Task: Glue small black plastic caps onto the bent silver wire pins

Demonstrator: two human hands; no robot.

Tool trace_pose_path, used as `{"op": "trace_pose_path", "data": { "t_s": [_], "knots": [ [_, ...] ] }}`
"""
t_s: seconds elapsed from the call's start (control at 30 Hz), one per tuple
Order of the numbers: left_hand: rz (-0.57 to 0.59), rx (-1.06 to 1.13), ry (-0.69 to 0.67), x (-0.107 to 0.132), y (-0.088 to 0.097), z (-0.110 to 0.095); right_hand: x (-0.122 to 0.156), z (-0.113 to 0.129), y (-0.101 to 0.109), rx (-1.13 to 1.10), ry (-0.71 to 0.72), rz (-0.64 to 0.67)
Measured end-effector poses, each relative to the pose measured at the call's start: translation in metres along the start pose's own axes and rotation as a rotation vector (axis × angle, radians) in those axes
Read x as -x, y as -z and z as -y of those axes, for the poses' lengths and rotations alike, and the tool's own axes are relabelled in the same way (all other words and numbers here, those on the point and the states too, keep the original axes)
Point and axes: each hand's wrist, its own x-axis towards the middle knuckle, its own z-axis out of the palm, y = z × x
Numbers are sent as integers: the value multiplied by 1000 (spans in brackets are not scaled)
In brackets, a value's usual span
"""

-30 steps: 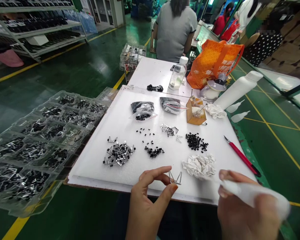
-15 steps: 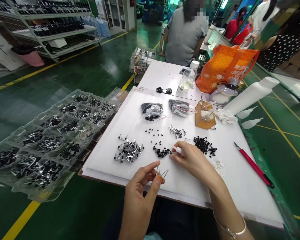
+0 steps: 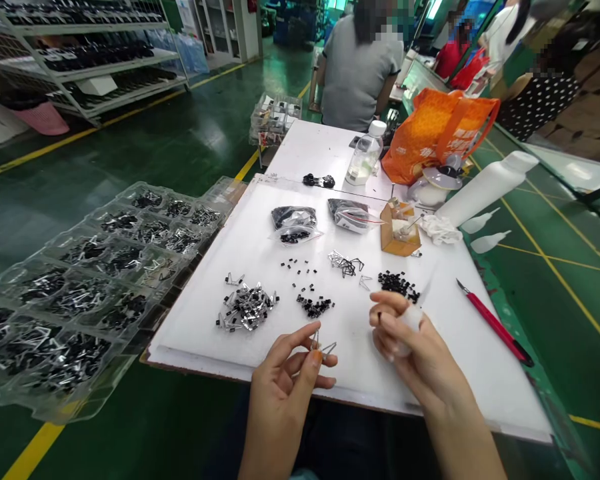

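My left hand is closed at the fingertips on a small bent metal wire clip, held up over the front edge of the white board. To its right, my right hand is curled around a translucent white squeeze bottle, whose thin tip points up and away. A tiny black piece shows at the fingertips of the same hand. Small black caps lie just beyond the left hand, and a second pile of black caps lies behind the right. Wire clips with black ends are heaped at the left.
Two zip bags and a tan box stand farther back. A red-handled craft knife lies at the right. Divided plastic trays of clips flank the board. Beyond are a bottle, an orange bag and a seated person.
My right hand has drawn back and right from the small black caps, turning so the bottle's tip points away. My left hand keeps the wire clip in nearly the same place.
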Motion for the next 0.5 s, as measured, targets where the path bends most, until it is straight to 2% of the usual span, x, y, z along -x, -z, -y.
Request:
{"op": "trace_pose_path", "data": {
  "t_s": [0.07, 0.17, 0.3, 0.5],
  "knots": [
    [38, -26, 1, -2, -1, 0, 17, -2, 1, -307, -96, 14],
    [77, -20, 18, -4, -5, 0, 37, -4, 3, -500, -142, 56],
    [84, 6, 44, -3, -11, 0, 48, -7, 4, -618, -133, 68],
    [106, -19, 70, 0, -10, 2, 55, -9, 1, -670, -130, 66]
  ]
}}
